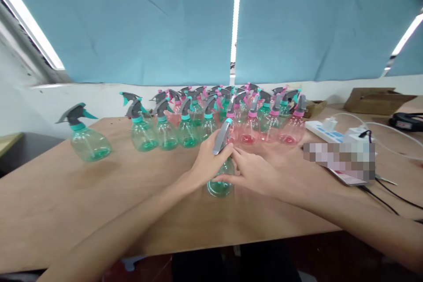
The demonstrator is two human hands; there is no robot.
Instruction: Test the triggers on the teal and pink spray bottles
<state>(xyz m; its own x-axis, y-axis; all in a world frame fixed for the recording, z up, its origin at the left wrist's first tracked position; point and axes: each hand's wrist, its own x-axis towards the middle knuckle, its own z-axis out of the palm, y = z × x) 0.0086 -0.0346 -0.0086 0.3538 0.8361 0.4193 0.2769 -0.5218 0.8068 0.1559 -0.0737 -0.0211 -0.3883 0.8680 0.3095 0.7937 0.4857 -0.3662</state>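
A clear green spray bottle [219, 188] with a grey trigger head and teal collar stands near the middle of the table, between both my hands. My left hand [209, 158] is wrapped round its neck, just under the trigger head. Lower down, my right hand [253, 172] grips the bottle's body from the right, its thumb across the front. The fingers behind the bottle are hidden. Just beyond my hands, green spray bottles [166, 135] line up on the left and pink ones [249, 132] on the right, with several more behind.
A lone green spray bottle [90, 144] stands at the left of the wooden table [158, 224]. On the right lie a white power strip [322, 131], a blurred-out phone-like device [355, 181] and cables. Cardboard boxes [373, 101] and a black object [406, 121] sit farther back.
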